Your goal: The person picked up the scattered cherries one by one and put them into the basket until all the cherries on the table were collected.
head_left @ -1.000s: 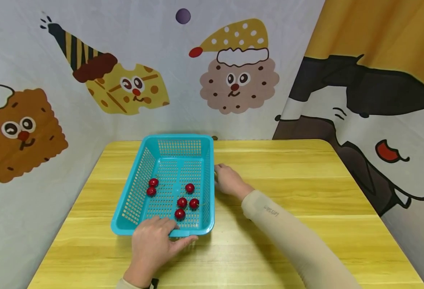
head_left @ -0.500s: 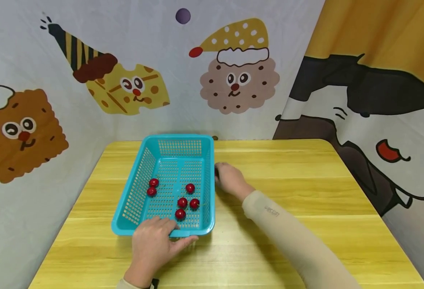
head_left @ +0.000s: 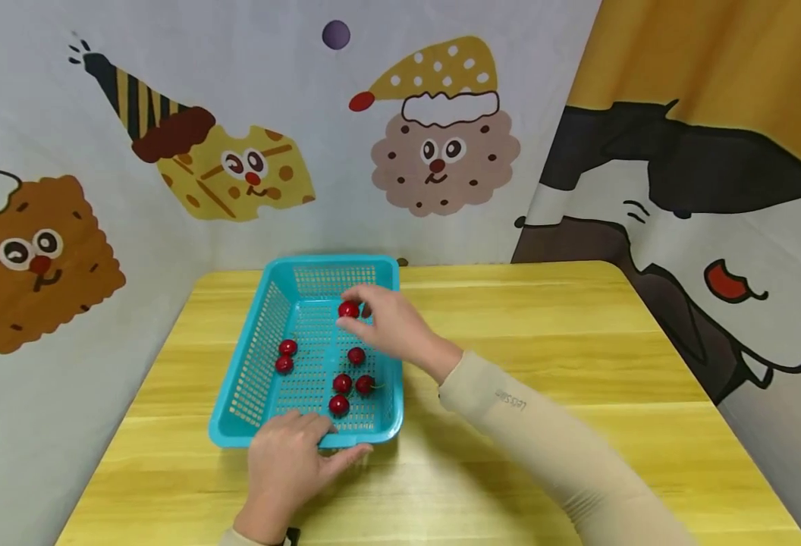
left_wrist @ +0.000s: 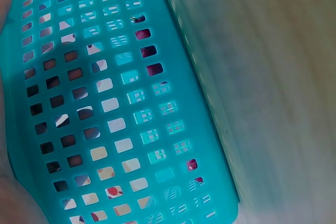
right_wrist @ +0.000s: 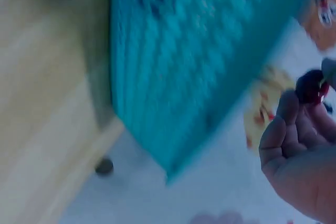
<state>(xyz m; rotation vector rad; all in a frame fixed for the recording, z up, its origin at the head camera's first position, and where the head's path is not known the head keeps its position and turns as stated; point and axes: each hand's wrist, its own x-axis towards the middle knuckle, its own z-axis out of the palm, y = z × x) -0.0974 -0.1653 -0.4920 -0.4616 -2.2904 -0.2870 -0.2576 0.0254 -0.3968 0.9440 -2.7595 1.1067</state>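
A blue plastic basket [head_left: 381,438] with perforated walls sits on the left half of the table. Inside it lie several dark red cherries: a pair at the left [head_left: 286,356] and a looser group at the right [head_left: 342,384]. My left hand [head_left: 284,466] grips the near rim, fingers over the edge and thumb along the outside. Over the right part of the basket, my right hand [head_left: 397,330] pinches one more cherry [head_left: 349,309] between thumb and fingers. The right wrist view shows that same cherry [right_wrist: 312,86] raised above the basket's rim.
The wooden table [head_left: 544,326] extends to the right of the basket. A printed cartoon curtain [head_left: 346,174] hangs right behind its far edge, and a yellow curtain part [head_left: 714,61] hangs at the right.
My right hand has come up from outside the basket's right wall and moved left over the basket, now showing a cherry in its fingers. My left hand has stayed on the rim.
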